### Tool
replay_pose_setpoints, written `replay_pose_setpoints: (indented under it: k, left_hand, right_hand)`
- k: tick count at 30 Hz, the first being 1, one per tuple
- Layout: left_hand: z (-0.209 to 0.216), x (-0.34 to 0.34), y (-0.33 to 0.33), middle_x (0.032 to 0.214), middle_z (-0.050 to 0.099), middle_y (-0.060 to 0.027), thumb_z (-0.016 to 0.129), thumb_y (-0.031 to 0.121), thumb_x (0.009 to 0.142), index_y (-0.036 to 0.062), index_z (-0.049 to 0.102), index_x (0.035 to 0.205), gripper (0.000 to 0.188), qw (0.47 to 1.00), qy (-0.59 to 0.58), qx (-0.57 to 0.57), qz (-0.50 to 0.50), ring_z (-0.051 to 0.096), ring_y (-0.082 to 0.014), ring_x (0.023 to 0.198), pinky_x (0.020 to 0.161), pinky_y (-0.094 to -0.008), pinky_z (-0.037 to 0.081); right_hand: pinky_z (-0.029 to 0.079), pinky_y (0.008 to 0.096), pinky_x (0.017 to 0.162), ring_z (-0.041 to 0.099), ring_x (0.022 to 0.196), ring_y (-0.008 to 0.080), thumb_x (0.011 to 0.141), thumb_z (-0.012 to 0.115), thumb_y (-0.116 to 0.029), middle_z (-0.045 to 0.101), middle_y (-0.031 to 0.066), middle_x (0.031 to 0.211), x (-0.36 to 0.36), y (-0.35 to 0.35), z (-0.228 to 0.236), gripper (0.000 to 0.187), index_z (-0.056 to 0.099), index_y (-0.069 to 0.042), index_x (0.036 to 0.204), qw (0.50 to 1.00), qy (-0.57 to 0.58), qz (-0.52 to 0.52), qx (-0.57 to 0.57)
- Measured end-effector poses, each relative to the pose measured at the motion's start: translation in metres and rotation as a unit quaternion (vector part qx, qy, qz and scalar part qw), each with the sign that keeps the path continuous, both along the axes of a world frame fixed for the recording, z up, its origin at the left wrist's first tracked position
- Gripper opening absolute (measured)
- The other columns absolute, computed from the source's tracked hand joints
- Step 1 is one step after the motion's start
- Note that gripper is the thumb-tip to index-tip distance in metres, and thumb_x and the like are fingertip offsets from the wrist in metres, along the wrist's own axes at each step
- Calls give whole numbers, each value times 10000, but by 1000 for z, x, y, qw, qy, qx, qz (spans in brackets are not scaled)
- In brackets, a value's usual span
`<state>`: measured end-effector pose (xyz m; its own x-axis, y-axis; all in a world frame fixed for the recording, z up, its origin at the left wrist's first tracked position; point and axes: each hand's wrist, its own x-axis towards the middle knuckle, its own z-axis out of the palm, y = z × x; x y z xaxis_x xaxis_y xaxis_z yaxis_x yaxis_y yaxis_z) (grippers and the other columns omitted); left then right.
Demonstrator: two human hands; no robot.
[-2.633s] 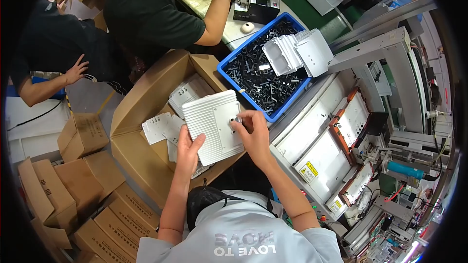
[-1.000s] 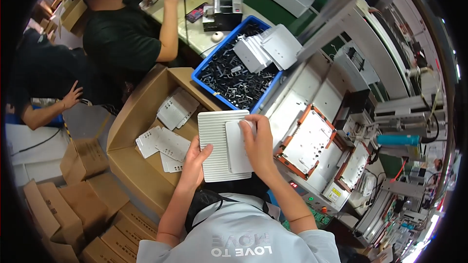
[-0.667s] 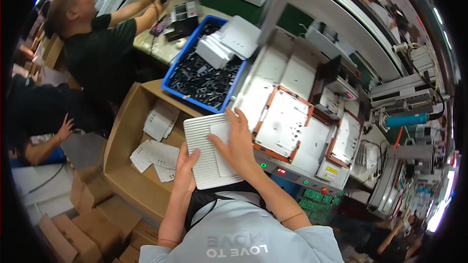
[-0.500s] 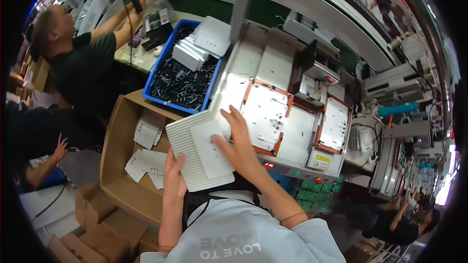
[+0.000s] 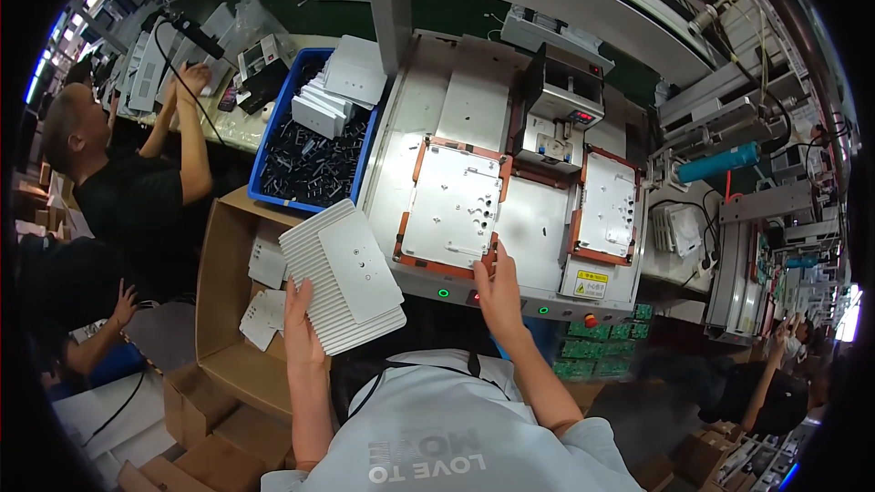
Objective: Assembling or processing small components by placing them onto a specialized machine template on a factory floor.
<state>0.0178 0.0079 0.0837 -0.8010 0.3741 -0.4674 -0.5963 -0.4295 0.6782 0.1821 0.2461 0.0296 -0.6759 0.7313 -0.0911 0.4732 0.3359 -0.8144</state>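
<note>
My left hand (image 5: 303, 326) grips the lower left edge of a white ribbed panel (image 5: 305, 260), held tilted above the front of the bench. A smooth white rectangle (image 5: 362, 273) with small holes covers part of its ribs; whether it is a separate piece I cannot tell. My right hand (image 5: 501, 296) is empty, thumb and fingers apart, at the near edge of a white plate (image 5: 447, 200). That plate lies in an orange-brown frame (image 5: 428, 264) and carries several small dark parts along its right side. A second white plate (image 5: 606, 205) lies in a similar frame to the right.
Beyond the panel stands a blue bin (image 5: 258, 184) of small black parts with white plates on top. A cardboard box (image 5: 219, 287) holding white plates is at the left. A boxy device (image 5: 561, 105) rises behind the frames; a red button (image 5: 590, 320) sits in front. A co-worker (image 5: 118, 155) works at far left.
My right hand has left the ribbed panel and moved right, to the front of the left frame. The panel, still in my left hand, has shifted slightly left. My view has turned somewhat.
</note>
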Motion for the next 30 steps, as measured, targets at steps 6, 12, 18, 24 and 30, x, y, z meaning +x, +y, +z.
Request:
replay_pose_setpoints:
  k: [6, 12, 18, 24, 30]
  left_hand:
    - [0, 6, 3, 1193, 564, -101, 533, 132, 951, 25, 394, 1345, 431, 1000, 13, -10, -8, 575, -192, 1069, 911, -318, 481]
    - [6, 14, 8, 1186, 569, -104, 546, 137, 947, 24, 417, 1325, 415, 1000, 14, -17, -5, 585, -199, 1058, 902, -330, 494]
    - [5, 18, 4, 1183, 576, -108, 552, 144, 945, 21, 435, 1312, 404, 1000, 8, -5, -5, 591, -211, 1059, 902, -344, 503]
    - [0, 13, 12, 1205, 580, -122, 551, 160, 946, 22, 443, 1317, 410, 1000, 5, 13, -15, 584, -239, 1090, 938, -371, 493]
    - [-12, -4, 11, 1240, 579, -141, 549, 197, 952, 4, 477, 1303, 408, 998, -13, 42, -48, 570, -277, 1119, 974, -416, 467]
  right_hand:
    - [490, 470, 750, 607, 840, 390, 971, 451, -308, 617, 230, 962, -12, 31, 15, 446, 448, 12, 1282, 974, -189, 69, 100]
    - [514, 493, 649, 646, 810, 381, 986, 397, -333, 660, 208, 924, -90, 112, 16, 385, 480, -14, 1185, 959, -150, 5, 239]
    - [471, 484, 811, 596, 950, 430, 989, 318, -446, 640, 239, 1001, -104, 112, 7, 503, 519, -10, 1140, 981, -171, -47, 83]
    - [410, 509, 760, 548, 881, 388, 845, 631, -284, 594, 188, 892, -48, 46, -7, 313, 563, -14, 990, 981, -58, -41, 180]
    - [464, 394, 775, 589, 877, 302, 847, 664, -267, 607, 183, 942, -60, 22, 13, 430, 491, 15, 1122, 987, 89, -133, -14]
